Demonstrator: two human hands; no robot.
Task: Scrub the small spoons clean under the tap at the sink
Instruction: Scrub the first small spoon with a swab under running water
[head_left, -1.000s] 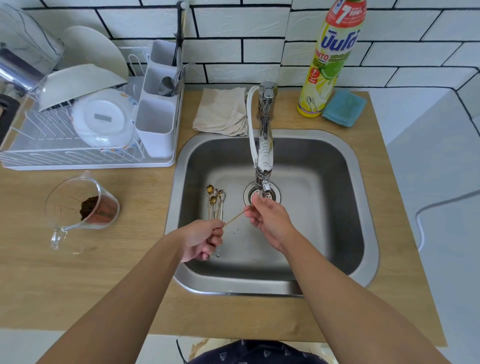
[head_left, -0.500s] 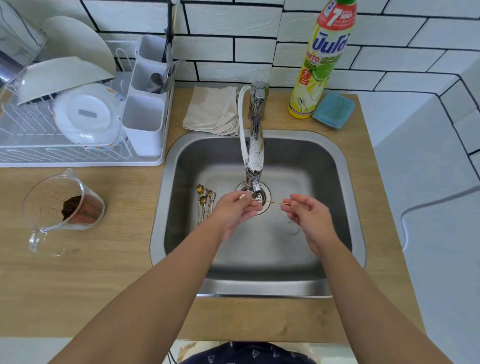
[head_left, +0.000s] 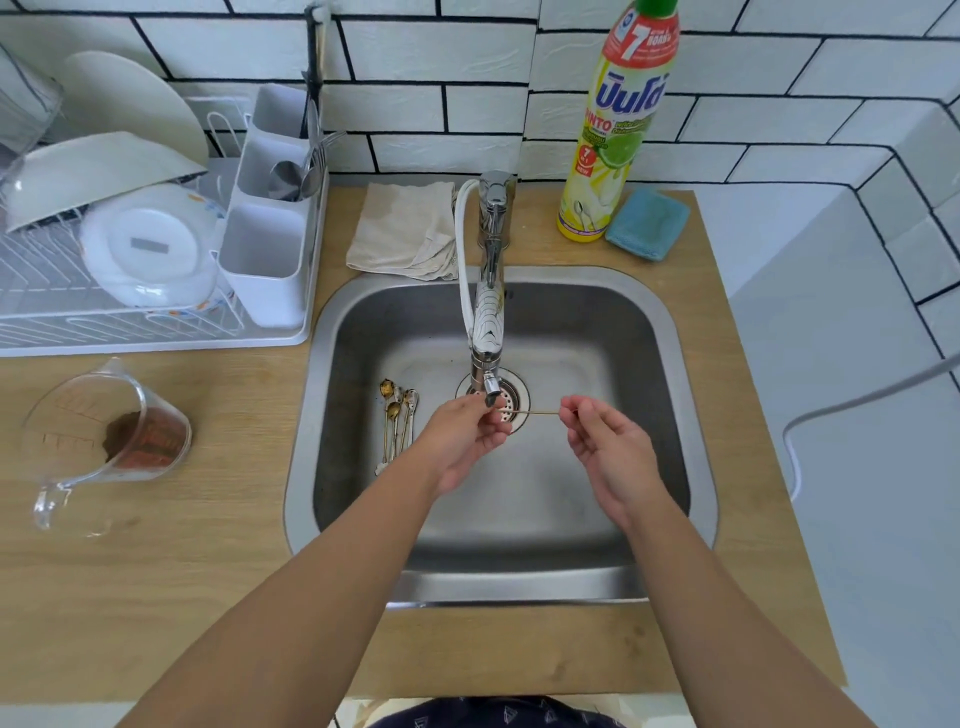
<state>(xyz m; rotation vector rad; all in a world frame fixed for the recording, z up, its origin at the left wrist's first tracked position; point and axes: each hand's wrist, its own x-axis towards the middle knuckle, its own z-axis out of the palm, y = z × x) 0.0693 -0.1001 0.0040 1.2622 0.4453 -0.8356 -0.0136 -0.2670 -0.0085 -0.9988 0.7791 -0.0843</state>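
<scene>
A thin gold spoon (head_left: 535, 413) lies level between my two hands, just under the tap spout (head_left: 488, 374) and over the drain (head_left: 511, 397). My left hand (head_left: 462, 441) closes on its bowl end, which the fingers hide. My right hand (head_left: 605, 447) pinches the tip of its handle. Several more small gold spoons (head_left: 397, 415) rest side by side on the sink floor, left of the drain. Whether water runs from the tap I cannot tell.
A steel sink (head_left: 670, 332) sits in a wooden counter. A white dish rack (head_left: 156, 332) with plates and a cutlery holder stands back left. A measuring cup (head_left: 104, 441) with brown powder is left. A cloth (head_left: 400, 228), a detergent bottle (head_left: 618, 130) and a blue sponge (head_left: 647, 223) line the back.
The spoon swung from a slant at the left to level under the spout. My left hand moved up to its bowl end; my right hand slid out right to the handle tip.
</scene>
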